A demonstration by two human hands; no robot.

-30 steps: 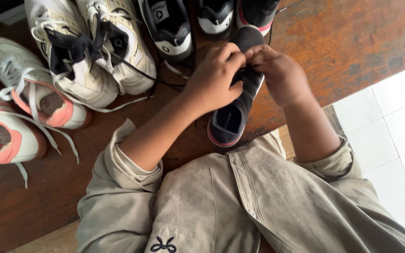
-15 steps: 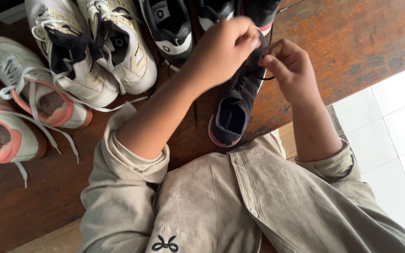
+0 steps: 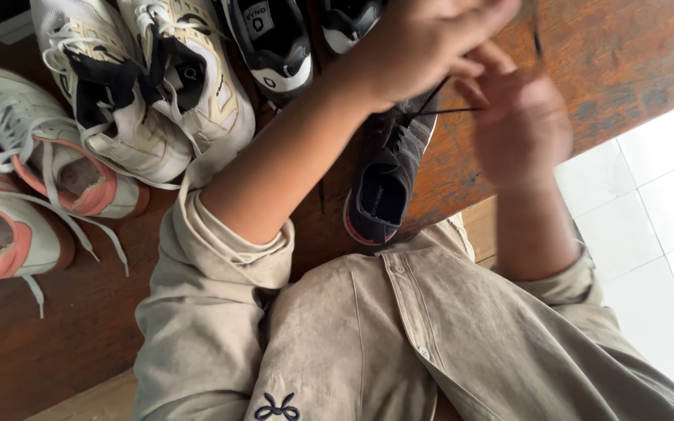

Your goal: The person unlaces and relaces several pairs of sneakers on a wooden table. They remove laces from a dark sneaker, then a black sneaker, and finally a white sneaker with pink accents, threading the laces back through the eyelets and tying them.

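I see the left hand (image 3: 423,43) and right hand (image 3: 520,117), both blurred, pinching black laces (image 3: 438,105) above the dark shoe (image 3: 388,183)

1. A label on the insole of the dark grey shoe (image 3: 388,175), which lies near the front edge of the wooden bench (image 3: 633,54): small pale lettering on a dark blue ground
2. A label on the tongue of the black-and-white shoe (image 3: 274,43) at the bench's far edge: a pale rectangular patch with dark print
3. No packages, signs or screens show
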